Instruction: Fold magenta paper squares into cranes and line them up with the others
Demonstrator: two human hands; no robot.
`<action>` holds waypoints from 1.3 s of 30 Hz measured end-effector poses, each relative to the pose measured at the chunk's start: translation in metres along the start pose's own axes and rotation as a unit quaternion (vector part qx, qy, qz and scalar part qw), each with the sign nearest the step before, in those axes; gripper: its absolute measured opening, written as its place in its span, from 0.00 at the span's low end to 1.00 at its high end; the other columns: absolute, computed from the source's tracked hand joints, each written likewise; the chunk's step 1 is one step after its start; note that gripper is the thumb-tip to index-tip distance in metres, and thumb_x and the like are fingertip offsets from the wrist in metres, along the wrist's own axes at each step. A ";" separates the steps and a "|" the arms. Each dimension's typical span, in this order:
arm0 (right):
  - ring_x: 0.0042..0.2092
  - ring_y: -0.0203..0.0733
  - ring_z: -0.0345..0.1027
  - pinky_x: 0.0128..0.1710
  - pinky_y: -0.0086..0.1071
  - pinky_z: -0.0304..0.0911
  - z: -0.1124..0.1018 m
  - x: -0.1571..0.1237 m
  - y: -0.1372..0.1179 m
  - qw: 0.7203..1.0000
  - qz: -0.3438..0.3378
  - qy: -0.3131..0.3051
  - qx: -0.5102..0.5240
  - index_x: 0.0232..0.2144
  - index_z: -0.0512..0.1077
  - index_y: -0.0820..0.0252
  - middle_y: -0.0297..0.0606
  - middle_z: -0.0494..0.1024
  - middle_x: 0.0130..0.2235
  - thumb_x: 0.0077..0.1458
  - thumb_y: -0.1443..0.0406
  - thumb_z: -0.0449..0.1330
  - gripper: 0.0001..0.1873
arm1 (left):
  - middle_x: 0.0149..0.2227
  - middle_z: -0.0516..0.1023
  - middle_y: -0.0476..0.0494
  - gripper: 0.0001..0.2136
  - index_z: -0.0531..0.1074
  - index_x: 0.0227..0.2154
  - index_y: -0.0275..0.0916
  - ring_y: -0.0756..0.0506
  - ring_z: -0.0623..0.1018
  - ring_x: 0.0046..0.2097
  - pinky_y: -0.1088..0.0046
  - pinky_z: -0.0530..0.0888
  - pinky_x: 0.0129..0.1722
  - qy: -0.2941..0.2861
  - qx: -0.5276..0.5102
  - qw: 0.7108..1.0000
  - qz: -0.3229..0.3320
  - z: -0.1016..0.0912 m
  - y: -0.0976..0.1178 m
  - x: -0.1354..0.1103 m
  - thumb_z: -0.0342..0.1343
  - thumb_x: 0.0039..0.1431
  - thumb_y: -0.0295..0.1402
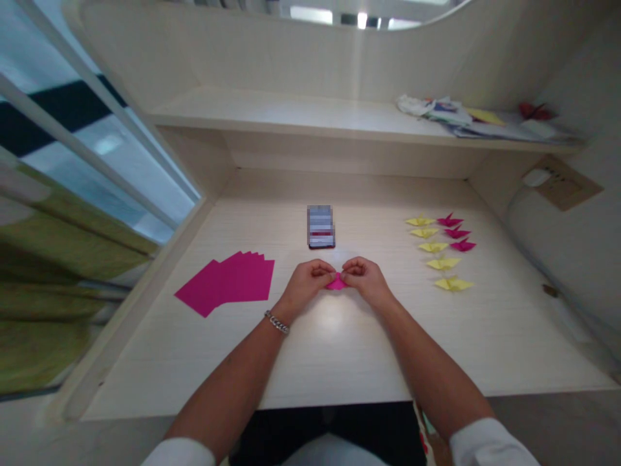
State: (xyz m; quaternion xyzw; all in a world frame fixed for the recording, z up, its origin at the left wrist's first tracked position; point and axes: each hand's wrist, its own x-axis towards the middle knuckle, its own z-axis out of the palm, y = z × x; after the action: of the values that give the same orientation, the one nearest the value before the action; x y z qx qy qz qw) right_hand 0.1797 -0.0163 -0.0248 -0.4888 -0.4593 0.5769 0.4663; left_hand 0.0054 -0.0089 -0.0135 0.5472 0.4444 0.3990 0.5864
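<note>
A small folded piece of pink paper (337,283) is pinched between my two hands near the middle of the desk. My left hand (310,279), with a chain bracelet on its wrist, grips the paper's left side between thumb and fingers. On the right side, my right hand (365,278) pinches it the same way. Much of the paper is hidden by my fingertips, so its exact fold cannot be made out. Fanned pink paper sheets (237,278) lie to the left of my hands. Just beyond my hands rests a phone (321,226) with its screen lit.
Several yellow paper cranes (443,263) stand in a column at the right, beside three pink paper cranes (454,232). A shelf (291,120) crosses the back, with papers (485,116) at its right end. Bars and a green curtain (53,278) flank the desk's left side.
</note>
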 end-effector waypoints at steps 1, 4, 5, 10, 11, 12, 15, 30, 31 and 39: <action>0.25 0.35 0.67 0.27 0.29 0.64 0.000 0.000 0.000 1.000 -0.001 -0.004 -0.002 0.29 0.70 0.61 0.32 0.74 0.23 0.36 0.64 0.67 0.15 | 0.28 0.78 0.44 0.08 0.74 0.29 0.34 0.49 0.76 0.29 0.74 0.73 0.30 0.004 0.005 1.000 -0.002 0.001 0.000 0.001 0.62 0.45 0.31; 0.25 0.35 0.67 0.26 0.29 0.63 0.000 0.000 0.001 1.000 -0.004 -0.011 -0.013 0.30 0.69 0.61 0.32 0.74 0.23 0.37 0.64 0.66 0.14 | 0.27 0.78 0.44 0.09 0.74 0.29 0.34 0.49 0.76 0.28 0.73 0.73 0.30 0.009 0.015 1.000 -0.001 0.001 0.000 0.001 0.64 0.44 0.31; 0.25 0.35 0.67 0.26 0.29 0.63 0.001 0.001 0.001 1.000 -0.006 -0.012 -0.015 0.30 0.69 0.61 0.31 0.73 0.23 0.38 0.64 0.66 0.14 | 0.26 0.78 0.45 0.09 0.73 0.29 0.34 0.49 0.76 0.28 0.73 0.73 0.30 0.012 0.016 1.000 0.000 0.001 0.000 0.001 0.64 0.44 0.31; 0.26 0.35 0.67 0.27 0.28 0.61 0.003 0.001 0.003 0.999 -0.020 -0.017 -0.034 0.30 0.70 0.61 0.32 0.74 0.24 0.38 0.65 0.66 0.13 | 0.26 0.78 0.45 0.10 0.72 0.30 0.34 0.50 0.77 0.28 0.75 0.73 0.29 0.007 0.015 1.000 -0.004 0.002 0.000 -0.001 0.64 0.44 0.31; 0.26 0.35 0.67 0.27 0.28 0.61 0.003 0.001 0.003 0.999 -0.023 -0.018 -0.039 0.30 0.70 0.61 0.32 0.74 0.25 0.39 0.65 0.65 0.12 | 0.26 0.78 0.45 0.11 0.71 0.31 0.34 0.50 0.77 0.28 0.75 0.73 0.29 0.002 0.013 1.000 -0.006 0.003 -0.001 -0.002 0.64 0.45 0.31; 0.27 0.35 0.67 0.27 0.28 0.61 0.004 0.001 0.004 0.999 -0.024 -0.019 -0.045 0.29 0.70 0.61 0.33 0.74 0.25 0.39 0.65 0.65 0.11 | 0.26 0.78 0.46 0.11 0.71 0.31 0.34 0.50 0.77 0.28 0.75 0.73 0.29 -0.004 0.012 1.000 -0.007 0.003 -0.001 -0.002 0.64 0.45 0.30; 0.27 0.35 0.67 0.27 0.29 0.61 0.007 0.001 0.004 0.998 -0.026 -0.016 -0.061 0.28 0.70 0.60 0.33 0.74 0.25 0.39 0.66 0.64 0.09 | 0.25 0.77 0.47 0.13 0.69 0.33 0.35 0.50 0.77 0.26 0.76 0.72 0.27 -0.008 0.004 1.000 -0.010 0.003 -0.002 -0.002 0.65 0.44 0.30; 0.28 0.36 0.68 0.30 0.30 0.62 0.004 0.005 0.000 0.997 -0.045 -0.029 -0.060 0.34 0.69 0.59 0.33 0.76 0.26 0.44 0.66 0.61 0.11 | 0.25 0.78 0.47 0.12 0.70 0.35 0.35 0.50 0.77 0.29 0.75 0.72 0.31 0.006 -0.004 1.000 0.011 -0.002 0.007 -0.003 0.61 0.46 0.25; 0.29 0.37 0.69 0.31 0.30 0.62 0.003 0.005 0.000 0.997 -0.045 -0.033 -0.061 0.35 0.70 0.59 0.34 0.76 0.27 0.45 0.66 0.61 0.11 | 0.26 0.78 0.46 0.12 0.70 0.36 0.34 0.50 0.77 0.29 0.75 0.72 0.31 0.000 -0.001 1.000 0.008 -0.003 0.007 -0.003 0.60 0.46 0.25; 0.35 0.40 0.71 0.39 0.34 0.65 0.000 0.002 -0.002 0.989 -0.098 -0.006 -0.109 0.39 0.72 0.59 0.38 0.78 0.34 0.50 0.68 0.56 0.12 | 0.32 0.80 0.41 0.13 0.73 0.39 0.33 0.47 0.79 0.33 0.70 0.75 0.36 -0.008 0.000 1.000 -0.004 -0.006 0.004 0.000 0.59 0.47 0.24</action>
State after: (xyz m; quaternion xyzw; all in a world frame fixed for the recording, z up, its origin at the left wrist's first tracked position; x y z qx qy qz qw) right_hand 0.1801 -0.0139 -0.0235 -0.4857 -0.5677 0.4783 0.4616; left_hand -0.0008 -0.0071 -0.0099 0.5489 0.4420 0.3916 0.5917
